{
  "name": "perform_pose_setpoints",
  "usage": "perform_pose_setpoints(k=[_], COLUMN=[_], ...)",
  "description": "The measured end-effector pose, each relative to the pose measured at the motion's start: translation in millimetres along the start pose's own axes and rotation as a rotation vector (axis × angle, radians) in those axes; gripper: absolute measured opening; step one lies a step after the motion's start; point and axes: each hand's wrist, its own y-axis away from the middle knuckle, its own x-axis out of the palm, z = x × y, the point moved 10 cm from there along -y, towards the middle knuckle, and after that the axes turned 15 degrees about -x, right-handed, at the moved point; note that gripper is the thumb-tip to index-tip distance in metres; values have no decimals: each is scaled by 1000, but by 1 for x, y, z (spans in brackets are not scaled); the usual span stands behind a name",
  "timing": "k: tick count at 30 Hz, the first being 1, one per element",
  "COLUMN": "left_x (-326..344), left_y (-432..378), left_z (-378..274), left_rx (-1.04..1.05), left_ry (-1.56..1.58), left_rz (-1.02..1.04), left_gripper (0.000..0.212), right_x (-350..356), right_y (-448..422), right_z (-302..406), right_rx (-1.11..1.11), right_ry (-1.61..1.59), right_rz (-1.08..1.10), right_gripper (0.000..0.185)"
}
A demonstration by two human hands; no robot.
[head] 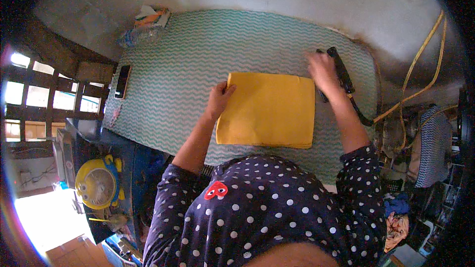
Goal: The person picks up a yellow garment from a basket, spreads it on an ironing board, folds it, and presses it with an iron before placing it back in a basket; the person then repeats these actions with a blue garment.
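A folded yellow cloth [268,110] lies flat on the patterned table cover, squarely before me. My left hand [220,98] pinches its upper left edge, thumb on top. Beyond the cloth's upper right corner is my right hand [322,71], blurred and curled. It is over or against a black corded appliance [341,71], which it partly covers. Whether the fingers grip that appliance cannot be made out. A black cord [360,115] runs from the appliance's near end to the table's right side.
The table wears a green and white zigzag cover [174,63]. A phone [122,82] lies at its left, with plastic packaging [143,36] in the far left corner. Yellow cable [423,85] loops at the right. A yellow fan [97,187] stands lower left; a padded board [432,148] is at right.
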Motion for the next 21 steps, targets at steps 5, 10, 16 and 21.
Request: perform_pose_setpoints(k=[5, 10, 16, 21], left_x=[-25, -105, -133, -104], left_y=[59, 109, 160, 126], left_z=[-73, -145, -189, -63], left_rx=[132, 373, 615, 376], left_ry=[18, 65, -61, -61], left_rz=[5, -283, -345, -231], left_gripper=[21, 18, 19, 16], right_x=[-1, -168, -244, -139], right_y=[19, 7, 36, 74], right_z=[50, 65, 116, 125], right_rx=[-239, -230, -244, -286], right_ry=[120, 23, -87, -151], right_rz=[-71, -392, -288, 3], right_gripper=[16, 11, 17, 14])
